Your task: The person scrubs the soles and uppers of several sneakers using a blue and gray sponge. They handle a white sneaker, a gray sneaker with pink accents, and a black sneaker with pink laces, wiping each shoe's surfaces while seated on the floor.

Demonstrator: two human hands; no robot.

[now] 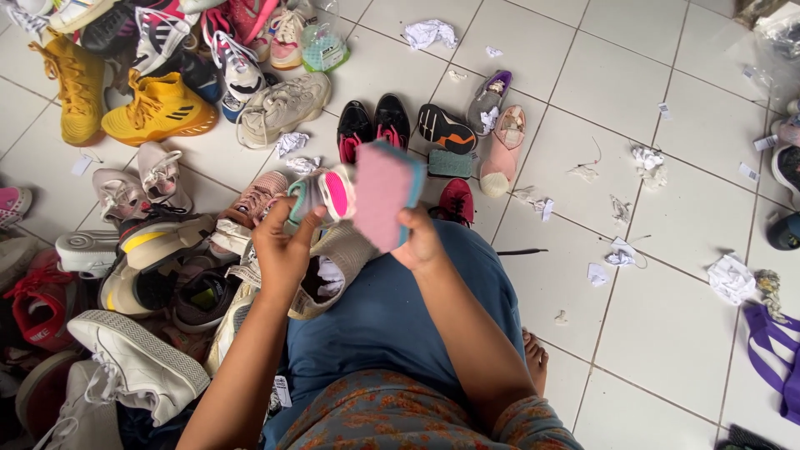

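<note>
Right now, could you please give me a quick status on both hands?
Left hand holds a small shoe. Right hand holds a pink-and-teal sponge beside it. Shoe pile crowds the left.

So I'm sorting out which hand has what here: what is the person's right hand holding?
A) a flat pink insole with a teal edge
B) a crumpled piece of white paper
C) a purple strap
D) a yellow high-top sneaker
A: the right hand grips a flat pink insole with a teal edge, raised above the lap, while the left hand holds a pink and mint shoe.
</note>
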